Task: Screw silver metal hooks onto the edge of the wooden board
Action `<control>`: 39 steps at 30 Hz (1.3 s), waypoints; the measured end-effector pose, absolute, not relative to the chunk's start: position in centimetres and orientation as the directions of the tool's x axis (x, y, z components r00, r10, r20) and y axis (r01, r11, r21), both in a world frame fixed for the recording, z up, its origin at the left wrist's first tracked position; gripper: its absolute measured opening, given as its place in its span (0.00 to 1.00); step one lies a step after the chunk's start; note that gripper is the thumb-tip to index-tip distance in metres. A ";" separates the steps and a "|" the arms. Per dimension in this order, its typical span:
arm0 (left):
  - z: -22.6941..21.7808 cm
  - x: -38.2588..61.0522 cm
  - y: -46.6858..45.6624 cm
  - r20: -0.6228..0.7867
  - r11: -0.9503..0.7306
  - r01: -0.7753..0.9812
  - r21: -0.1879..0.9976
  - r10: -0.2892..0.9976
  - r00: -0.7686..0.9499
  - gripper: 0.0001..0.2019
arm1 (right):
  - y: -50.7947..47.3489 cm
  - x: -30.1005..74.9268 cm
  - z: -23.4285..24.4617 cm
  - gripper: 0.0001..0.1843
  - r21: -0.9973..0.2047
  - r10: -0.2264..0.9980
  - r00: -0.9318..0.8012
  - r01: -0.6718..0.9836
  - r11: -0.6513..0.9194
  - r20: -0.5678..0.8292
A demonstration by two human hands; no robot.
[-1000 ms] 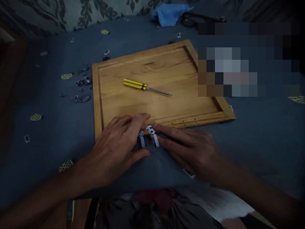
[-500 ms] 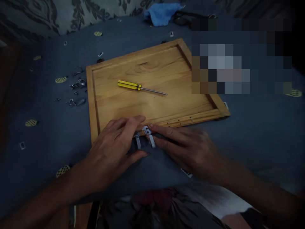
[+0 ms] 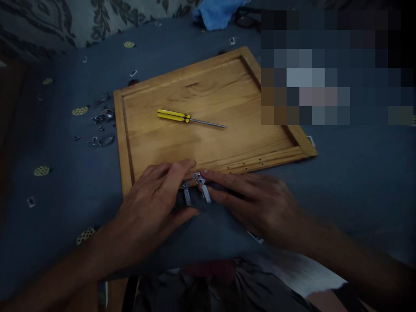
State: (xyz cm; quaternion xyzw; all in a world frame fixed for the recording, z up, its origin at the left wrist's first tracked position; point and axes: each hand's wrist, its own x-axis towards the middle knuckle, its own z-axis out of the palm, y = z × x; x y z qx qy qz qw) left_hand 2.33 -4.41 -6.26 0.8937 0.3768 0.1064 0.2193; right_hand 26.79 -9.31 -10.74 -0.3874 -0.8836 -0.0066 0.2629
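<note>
A framed wooden panel [image 3: 182, 69] lies flat, its near edge towards me. My left hand [image 3: 151, 197] rests over that edge, fingers stretched and thumb apart below. Close beside its index finger, a silver metal hook [image 3: 187, 197] sits at the edge, partly covered by the hand. My right hand [image 3: 263, 201] pinches a second metal hook [image 3: 206, 193], whose two-holed plate lies against the panel's edge just right of the first. The right fingertips press at the plate and the hook's curved strip. On the panel lies a screwdriver [image 3: 173, 115] with a yellow handle.
Small metal pieces [image 3: 104, 117] are scattered on the dark blue patterned cloth [image 3: 65, 151] left of the panel. Several small holes dot the panel's near rail [image 3: 251, 164] towards the right. A blue cloth [image 3: 216, 15] lies at the back. A blurred patch hides the upper right.
The view has shifted slightly. Both hands and the two hooks hold nearly the same places at the panel's edge; the screwdriver has not moved on the panel.
</note>
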 end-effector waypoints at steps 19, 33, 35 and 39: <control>-5.0 1.2 -3.2 0.077 -0.594 0.623 0.509 0.752 0.655 0.37 | -9.5 26.9 -11.0 0.17 -0.194 0.689 -0.566 0.692 0.696 0.453; -4.9 0.8 -2.8 0.045 -0.512 0.622 0.592 0.792 0.609 0.36 | -9.3 26.8 -10.5 0.15 -0.201 0.695 -0.553 0.697 0.688 0.460; -4.6 0.7 -2.4 0.060 -0.481 0.616 0.624 0.816 0.576 0.30 | -9.3 26.8 -10.5 0.14 -0.185 0.687 -0.561 0.697 0.693 0.462; -4.4 0.2 -1.3 0.139 -0.430 0.592 0.682 0.870 0.473 0.18 | -9.3 26.8 -10.6 0.16 -0.199 0.698 -0.568 0.695 0.691 0.437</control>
